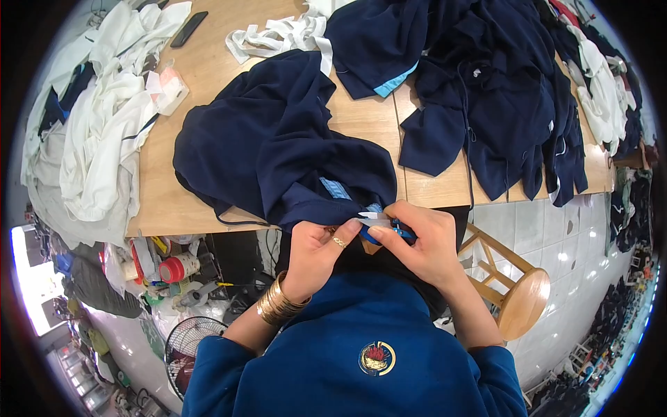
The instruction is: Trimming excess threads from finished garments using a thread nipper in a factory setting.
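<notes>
A navy garment [257, 139] lies bunched on the table, its near edge drawn over the table's front edge toward me. My left hand [318, 249], with a ring and several gold bangles, is closed in a pinch on that edge. A light blue strip [335, 187] shows inside the garment's opening, close to a small white piece [373, 215] between my hands. In my right hand [427, 240] are what look like small blue-handled thread snips [404, 234], partly hidden by the fingers. Their grey tip meets my left fingertips at the fabric.
More navy garments [500, 104] cover the table's right side. White garments [104, 153] are heaped at the left, near a dark phone-like object [189, 30]. White strips [281, 36] lie at the back. A wooden stool [524, 304] stands below right; a fan [194, 347] stands below left.
</notes>
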The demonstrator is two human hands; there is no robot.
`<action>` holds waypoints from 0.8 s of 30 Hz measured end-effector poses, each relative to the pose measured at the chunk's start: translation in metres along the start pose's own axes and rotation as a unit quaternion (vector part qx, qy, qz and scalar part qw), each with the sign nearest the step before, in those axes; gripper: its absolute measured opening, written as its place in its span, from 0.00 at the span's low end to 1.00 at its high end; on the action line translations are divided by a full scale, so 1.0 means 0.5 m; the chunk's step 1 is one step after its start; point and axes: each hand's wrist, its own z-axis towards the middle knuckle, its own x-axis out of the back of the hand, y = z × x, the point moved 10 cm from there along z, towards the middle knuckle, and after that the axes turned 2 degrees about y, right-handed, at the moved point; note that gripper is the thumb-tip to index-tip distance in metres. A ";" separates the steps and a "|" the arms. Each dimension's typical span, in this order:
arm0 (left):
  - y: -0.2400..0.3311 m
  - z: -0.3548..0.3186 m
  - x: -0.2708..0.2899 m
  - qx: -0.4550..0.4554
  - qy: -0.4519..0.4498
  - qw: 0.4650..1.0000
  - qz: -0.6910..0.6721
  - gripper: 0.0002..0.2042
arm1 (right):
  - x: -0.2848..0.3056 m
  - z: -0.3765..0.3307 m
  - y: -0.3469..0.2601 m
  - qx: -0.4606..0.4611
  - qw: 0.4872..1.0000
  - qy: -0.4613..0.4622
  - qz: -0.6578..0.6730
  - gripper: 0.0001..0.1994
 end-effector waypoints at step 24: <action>0.019 -0.002 0.009 -0.051 0.031 0.996 0.060 0.07 | -0.001 0.002 -0.013 0.030 0.999 0.018 -0.021 0.16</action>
